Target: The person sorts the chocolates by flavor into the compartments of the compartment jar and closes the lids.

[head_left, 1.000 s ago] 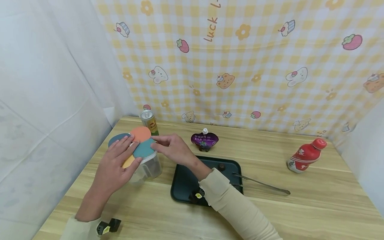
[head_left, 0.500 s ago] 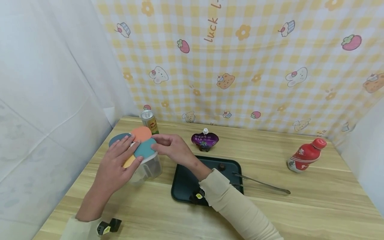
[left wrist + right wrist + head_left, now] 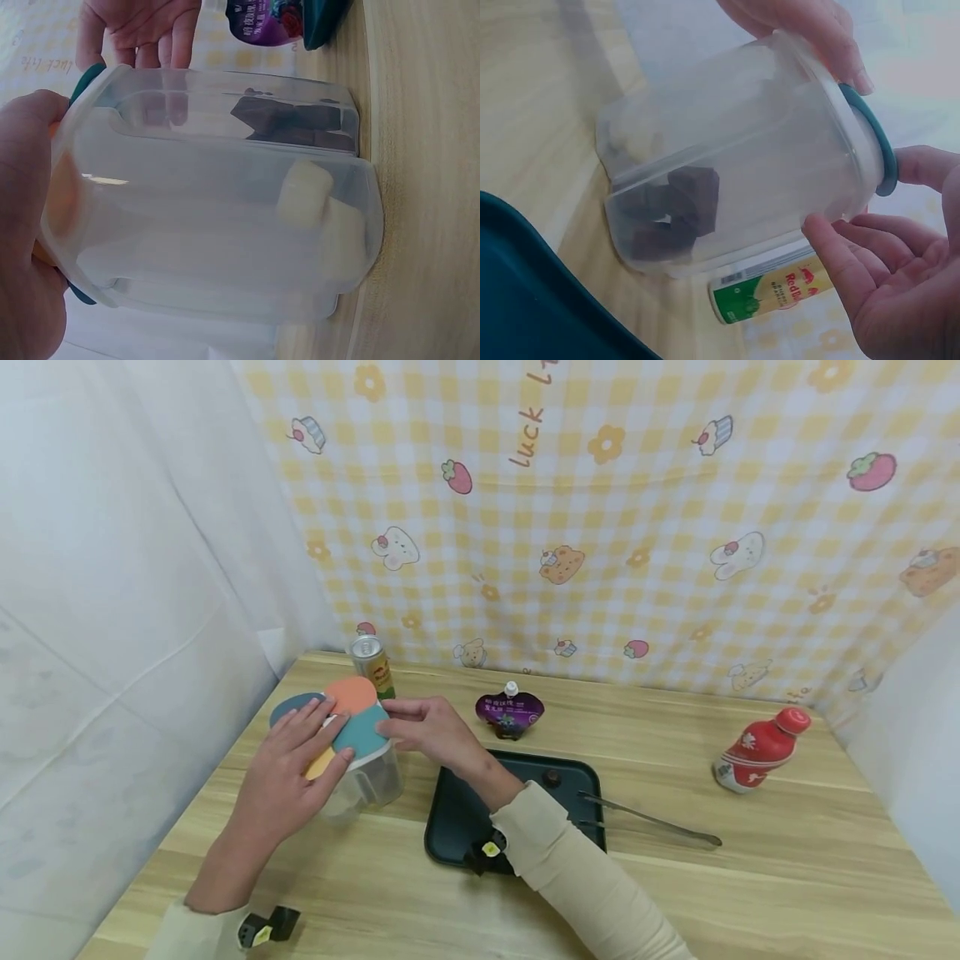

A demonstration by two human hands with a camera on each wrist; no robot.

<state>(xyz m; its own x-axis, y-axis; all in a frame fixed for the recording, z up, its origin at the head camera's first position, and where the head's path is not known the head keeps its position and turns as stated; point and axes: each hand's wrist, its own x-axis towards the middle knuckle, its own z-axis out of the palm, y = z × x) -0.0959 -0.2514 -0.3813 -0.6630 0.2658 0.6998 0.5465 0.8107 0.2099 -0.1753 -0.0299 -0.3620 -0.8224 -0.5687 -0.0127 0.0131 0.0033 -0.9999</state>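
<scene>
A clear plastic storage container [image 3: 378,777] stands upright at the table's left. Its lid [image 3: 362,732] carries rounded flaps in navy, orange, teal and yellow. My left hand [image 3: 296,760] rests across the lid with fingers spread and nearly straight. At the right edge, my right hand [image 3: 435,731] holds the lid, thumb on the teal flap and fingers along the side. Through the walls, pale chunks [image 3: 341,236] show in one compartment and dark brown chunks [image 3: 676,210] in another.
A drink can [image 3: 372,667] stands behind the container. A purple pouch [image 3: 510,712] stands at the back. Under my right forearm lies a dark tray [image 3: 450,818] with a small dark piece [image 3: 552,777]; metal tongs [image 3: 652,818] lean on it. A red bottle [image 3: 761,750] stands right.
Both hands keep their places on the lid. The head view has shifted very slightly; nothing else has visibly moved.
</scene>
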